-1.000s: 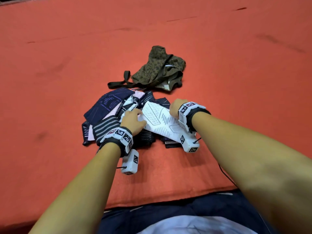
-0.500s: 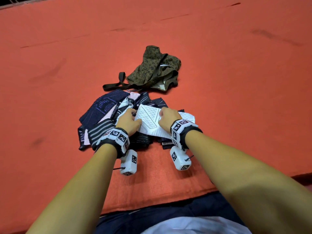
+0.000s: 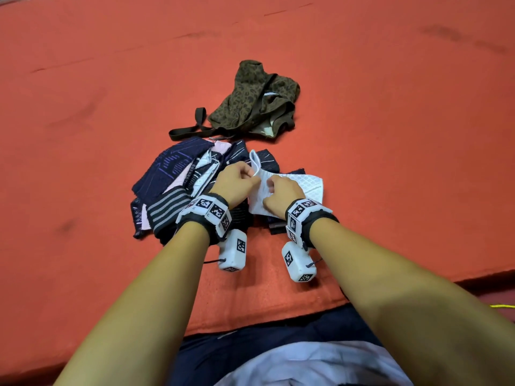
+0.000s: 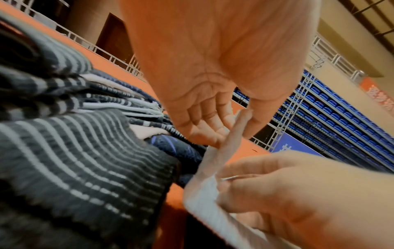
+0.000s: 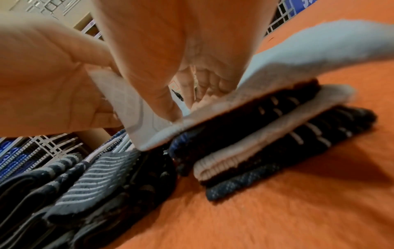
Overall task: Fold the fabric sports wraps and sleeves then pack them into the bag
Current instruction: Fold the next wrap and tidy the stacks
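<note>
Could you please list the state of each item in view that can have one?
White sleeve: partly folded, one end lifted, pinched by both hands.
Left hand: pinches the sleeve's raised edge.
Right hand: grips the sleeve.
Pile: dark wraps, heaped, unfolded, under the sleeve.
Striped wrap: lying on the pile's near side.
Bag: crumpled, mouth open, strap loose on the mat.

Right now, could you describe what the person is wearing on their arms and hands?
Both forearms are bare, without sleeves or gloves. The left hand and right hand each have a black wristband carrying white blocks printed with black-and-white square markers, plus a white camera box hanging below with a thin black cable.
</note>
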A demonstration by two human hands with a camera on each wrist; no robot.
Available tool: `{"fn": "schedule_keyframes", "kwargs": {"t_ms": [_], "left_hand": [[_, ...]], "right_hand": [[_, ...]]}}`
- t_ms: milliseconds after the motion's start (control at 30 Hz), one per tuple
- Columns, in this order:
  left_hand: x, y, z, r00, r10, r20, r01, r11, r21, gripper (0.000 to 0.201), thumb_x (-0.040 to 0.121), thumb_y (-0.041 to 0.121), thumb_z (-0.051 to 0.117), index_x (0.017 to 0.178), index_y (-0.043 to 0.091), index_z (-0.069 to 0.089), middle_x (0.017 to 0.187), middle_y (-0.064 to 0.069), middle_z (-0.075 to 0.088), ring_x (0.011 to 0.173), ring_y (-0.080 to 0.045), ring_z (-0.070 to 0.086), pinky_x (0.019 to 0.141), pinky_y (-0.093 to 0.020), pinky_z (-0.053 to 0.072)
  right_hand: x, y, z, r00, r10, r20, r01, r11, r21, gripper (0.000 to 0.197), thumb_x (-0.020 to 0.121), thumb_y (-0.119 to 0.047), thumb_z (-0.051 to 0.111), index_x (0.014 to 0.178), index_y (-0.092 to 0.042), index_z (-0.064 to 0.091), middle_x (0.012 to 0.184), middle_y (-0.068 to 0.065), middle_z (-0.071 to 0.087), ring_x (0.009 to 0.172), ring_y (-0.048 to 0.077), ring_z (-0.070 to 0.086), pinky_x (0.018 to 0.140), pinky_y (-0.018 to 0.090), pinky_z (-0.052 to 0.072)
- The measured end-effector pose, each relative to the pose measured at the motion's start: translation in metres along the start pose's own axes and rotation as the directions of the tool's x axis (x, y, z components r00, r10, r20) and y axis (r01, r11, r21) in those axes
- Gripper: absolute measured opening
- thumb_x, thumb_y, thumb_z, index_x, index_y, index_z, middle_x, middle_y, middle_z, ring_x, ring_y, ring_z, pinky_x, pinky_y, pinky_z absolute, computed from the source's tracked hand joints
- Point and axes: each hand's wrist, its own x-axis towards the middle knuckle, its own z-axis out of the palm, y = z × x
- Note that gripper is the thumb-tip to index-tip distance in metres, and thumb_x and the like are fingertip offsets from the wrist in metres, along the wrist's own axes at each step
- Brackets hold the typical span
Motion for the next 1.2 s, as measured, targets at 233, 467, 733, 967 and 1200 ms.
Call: {"fn": "schedule_keyframes", "kwargs": {"t_ms": [233, 467, 733, 967, 1200], "left_hand": [[-0.003, 0.008, 0.022, 0.993, 0.102, 0.053, -0.097, 0.991, -0.091, 0.009, 0.081, 0.019, 0.071, 0.076, 0.015, 0.065, 0.066, -0.006, 0.067, 0.06, -0.017, 0.059, 0.061, -0.031, 0.048], [-0.008, 0.0, 0.037, 0.991, 0.098, 0.087, -0.09, 0.992, -0.092, 0.012, 0.086, 0.022, 0.071, 0.078, 0.018, 0.063, 0.05, 0.012, 0.06, 0.043, -0.002, 0.05, 0.052, -0.024, 0.041], [-0.012, 0.003, 0.037, 0.975, 0.099, 0.197, -0.075, 0.99, -0.123, 0.007, 0.085, 0.019, 0.07, 0.088, 0.013, 0.071, 0.088, -0.01, 0.073, 0.078, -0.016, 0.064, 0.077, -0.035, 0.055], [0.001, -0.01, 0.034, 0.999, 0.036, 0.04, -0.035, 0.998, -0.046, 0.021, 0.085, 0.011, 0.061, 0.103, 0.021, 0.06, 0.089, 0.002, 0.061, 0.072, -0.016, 0.058, 0.073, -0.036, 0.054], [0.006, -0.006, 0.036, 0.993, 0.0, 0.117, -0.007, 0.998, 0.063, 0.027, 0.094, 0.029, 0.052, 0.115, 0.021, 0.068, 0.101, 0.005, 0.071, 0.094, -0.016, 0.067, 0.094, -0.042, 0.054]], "right_hand": [[-0.013, 0.016, -0.006, 0.994, 0.068, -0.08, -0.051, 0.979, 0.199, 0.029, 0.089, -0.01, 0.054, 0.113, -0.016, 0.068, 0.11, 0.01, 0.07, 0.102, 0.03, 0.064, 0.076, 0.027, 0.044], [-0.017, 0.026, -0.014, 0.963, 0.234, -0.136, -0.149, 0.877, 0.457, 0.041, 0.102, -0.031, 0.038, 0.088, -0.007, 0.067, 0.09, 0.013, 0.073, 0.091, 0.03, 0.068, 0.086, 0.038, 0.051], [-0.013, 0.026, -0.017, 0.95, 0.253, -0.181, -0.16, 0.897, 0.413, 0.033, 0.091, -0.026, 0.053, 0.062, -0.017, 0.04, 0.065, 0.003, 0.052, 0.073, 0.03, 0.061, 0.069, 0.041, 0.051], [-0.014, 0.032, -0.024, 0.945, 0.229, -0.234, -0.192, 0.966, 0.172, 0.02, 0.095, -0.019, 0.048, 0.082, -0.006, 0.055, 0.098, 0.018, 0.057, 0.088, 0.033, 0.056, 0.07, 0.034, 0.039], [-0.011, 0.038, -0.032, 0.918, 0.317, -0.237, -0.27, 0.939, 0.211, 0.03, 0.098, -0.016, 0.045, 0.112, 0.007, 0.056, 0.118, 0.022, 0.058, 0.102, 0.034, 0.056, 0.073, 0.03, 0.033]]}}
